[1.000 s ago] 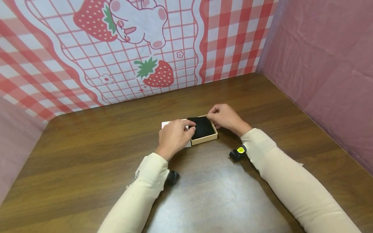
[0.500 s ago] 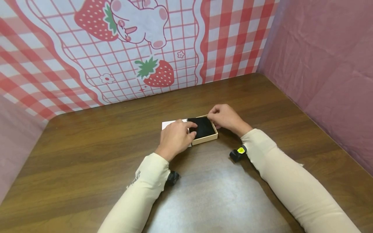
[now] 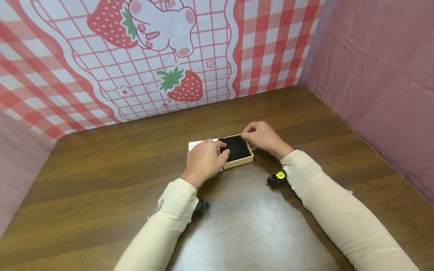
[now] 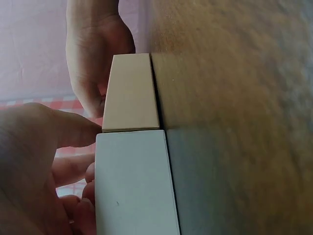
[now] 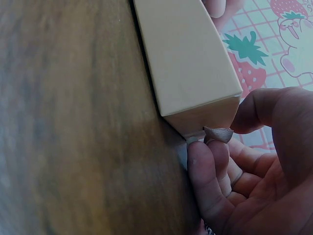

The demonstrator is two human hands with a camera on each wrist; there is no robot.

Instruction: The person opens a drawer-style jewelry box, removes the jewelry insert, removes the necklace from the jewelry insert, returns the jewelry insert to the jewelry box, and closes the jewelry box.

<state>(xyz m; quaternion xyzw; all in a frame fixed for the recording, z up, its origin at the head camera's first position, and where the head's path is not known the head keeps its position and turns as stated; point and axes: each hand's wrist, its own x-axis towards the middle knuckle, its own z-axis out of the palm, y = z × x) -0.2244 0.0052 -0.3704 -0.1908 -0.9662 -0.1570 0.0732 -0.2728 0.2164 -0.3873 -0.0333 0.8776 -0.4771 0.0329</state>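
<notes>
A small drawer box lies on the table, its tan tray (image 3: 238,163) slid out to the right of the white sleeve (image 3: 194,144). A black pad (image 3: 239,147) fills the tray. My left hand (image 3: 204,161) rests over the sleeve, with thumb and index finger apart at the pad's left side. In the left wrist view, its thumb reaches the seam between sleeve (image 4: 134,181) and tray (image 4: 130,93). At the tray's right end my right hand (image 3: 262,135) grips the box; the right wrist view shows a small brown tab (image 5: 218,134) at its fingers.
The brown wooden table (image 3: 135,158) carries the box near its middle. Behind it hangs a red and white checked cloth (image 3: 271,41) with strawberries, and a pink cloth (image 3: 379,67) closes off the right side. Black wrist cameras sit under both sleeved wrists.
My left thumb and index finger have spread a little and shifted slightly right over the pad. The pad's left edge lies flatter in the tray. My right hand has stayed in place.
</notes>
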